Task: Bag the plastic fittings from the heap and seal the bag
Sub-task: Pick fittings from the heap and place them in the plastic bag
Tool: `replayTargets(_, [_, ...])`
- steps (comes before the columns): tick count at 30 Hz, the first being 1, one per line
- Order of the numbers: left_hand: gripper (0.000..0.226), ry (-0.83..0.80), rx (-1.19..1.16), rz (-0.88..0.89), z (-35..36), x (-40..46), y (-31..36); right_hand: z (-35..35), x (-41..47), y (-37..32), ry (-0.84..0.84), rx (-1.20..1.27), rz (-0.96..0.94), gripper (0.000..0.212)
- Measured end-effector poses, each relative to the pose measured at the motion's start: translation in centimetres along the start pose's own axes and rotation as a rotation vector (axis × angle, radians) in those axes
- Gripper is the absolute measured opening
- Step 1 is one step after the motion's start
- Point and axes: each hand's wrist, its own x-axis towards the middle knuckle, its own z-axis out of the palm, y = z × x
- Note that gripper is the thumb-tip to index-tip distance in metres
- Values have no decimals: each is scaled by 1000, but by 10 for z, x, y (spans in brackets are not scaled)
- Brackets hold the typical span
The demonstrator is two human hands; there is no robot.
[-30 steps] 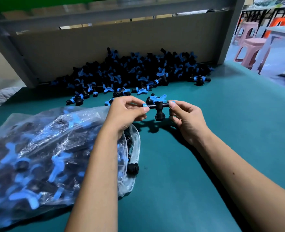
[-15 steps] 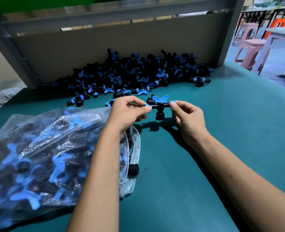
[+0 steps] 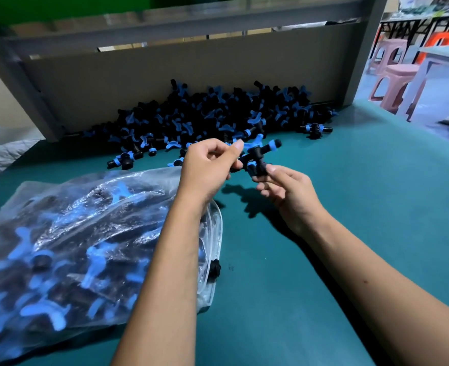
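Observation:
A black and blue plastic fitting (image 3: pixel 257 155) is held above the green table between both hands. My left hand (image 3: pixel 207 167) pinches its left end with thumb and fingertips. My right hand (image 3: pixel 286 191) holds its lower stem from below with curled fingers. The heap of black and blue fittings (image 3: pixel 213 117) lies behind them against the grey back panel. A clear plastic bag (image 3: pixel 81 241), stuffed with fittings, lies on the table at the left under my left forearm. Its mouth faces right, and one black fitting (image 3: pixel 214 268) sticks out of it.
The green table (image 3: pixel 363 207) stretches out to the right and front. A grey metal frame post (image 3: pixel 363 48) stands at the back right. Pink stools (image 3: pixel 395 83) and a white table stand beyond the table's right edge. A loose fitting (image 3: pixel 315 129) lies right of the heap.
The fitting has been turned from level to tilted, its right end now up and away. My right hand has dropped from the fitting's right end to its lower stem.

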Motion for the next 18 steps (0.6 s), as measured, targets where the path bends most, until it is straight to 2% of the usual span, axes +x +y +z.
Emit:
replayTargets(3, [30,45,-59,71,-4,0,7,-4,0,-8,38,298,168,17])
replayTargets(7, [28,49,-151,202,-6,-2,21,-4,0,-9,39,360,177,16])
replayTargets(9, [26,47,-177,275,-7,-4,29,-3,0,-6,14,224,119,12])
replayTargets(11, [24,41,-191,338,-7,-7,38,1,-4,-2,-51,-24,-6,5])
replayTargets(14, [23,23,-189,419,-7,-12,52,17,-16,3,-185,-366,-169,18])
replayTargets(18, [25,-9,-133,496,-3,-22,70,60,-35,2,-380,-495,-315,15])
